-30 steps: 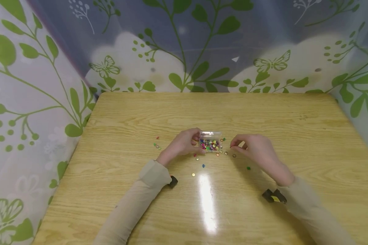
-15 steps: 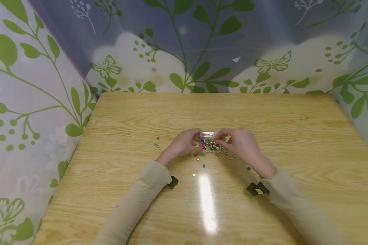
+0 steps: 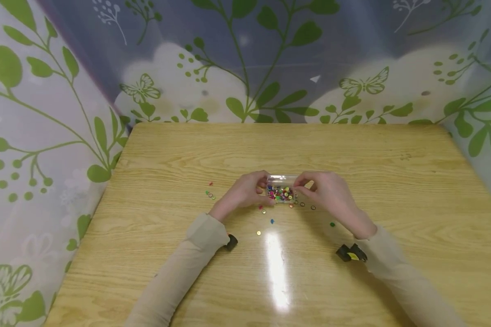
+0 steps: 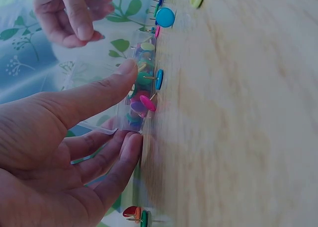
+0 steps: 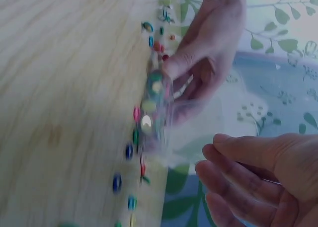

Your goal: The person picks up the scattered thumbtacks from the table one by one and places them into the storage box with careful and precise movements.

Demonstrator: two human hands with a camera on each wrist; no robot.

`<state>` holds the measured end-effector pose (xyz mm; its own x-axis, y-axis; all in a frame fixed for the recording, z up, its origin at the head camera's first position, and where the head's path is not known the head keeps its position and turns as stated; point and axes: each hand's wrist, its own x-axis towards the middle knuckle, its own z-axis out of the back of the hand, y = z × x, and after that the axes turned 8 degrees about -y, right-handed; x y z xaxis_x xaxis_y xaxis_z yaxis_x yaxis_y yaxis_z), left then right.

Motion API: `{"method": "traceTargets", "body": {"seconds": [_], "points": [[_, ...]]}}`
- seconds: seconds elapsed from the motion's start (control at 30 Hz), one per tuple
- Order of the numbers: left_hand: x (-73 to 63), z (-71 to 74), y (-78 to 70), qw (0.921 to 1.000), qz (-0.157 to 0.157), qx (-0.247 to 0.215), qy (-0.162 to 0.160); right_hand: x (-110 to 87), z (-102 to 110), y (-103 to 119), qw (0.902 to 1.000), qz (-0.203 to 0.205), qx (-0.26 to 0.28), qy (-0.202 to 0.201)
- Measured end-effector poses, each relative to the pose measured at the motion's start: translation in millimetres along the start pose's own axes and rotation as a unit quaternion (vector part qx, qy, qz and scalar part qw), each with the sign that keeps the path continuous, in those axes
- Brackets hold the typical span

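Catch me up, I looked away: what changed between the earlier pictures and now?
The bare right hand moved left to the rectangular clear plastic box of colourful tacks, then eased slightly right; whether it released a tack is unclear. The bare left hand still grips the box; the round blue tack hasn't moved.
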<state>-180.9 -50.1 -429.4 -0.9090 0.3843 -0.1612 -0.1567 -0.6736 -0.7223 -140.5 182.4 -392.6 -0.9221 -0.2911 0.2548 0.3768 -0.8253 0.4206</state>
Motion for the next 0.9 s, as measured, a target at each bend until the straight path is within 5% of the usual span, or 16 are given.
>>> {"method": "traceTargets", "body": {"seconds": [0.4,0.9], "points": [[-0.5,-0.3,1.1,1.0000,0.007,-0.007,0.000,-17.9,29.9,-40.0,0.9966,-0.046,-0.050,0.046],[0.9,-1.1,1.7,0.9999,0.001,-0.011,-0.001,-33.0,28.0,-53.7,0.9892,-0.057,-0.067,0.117]]}}
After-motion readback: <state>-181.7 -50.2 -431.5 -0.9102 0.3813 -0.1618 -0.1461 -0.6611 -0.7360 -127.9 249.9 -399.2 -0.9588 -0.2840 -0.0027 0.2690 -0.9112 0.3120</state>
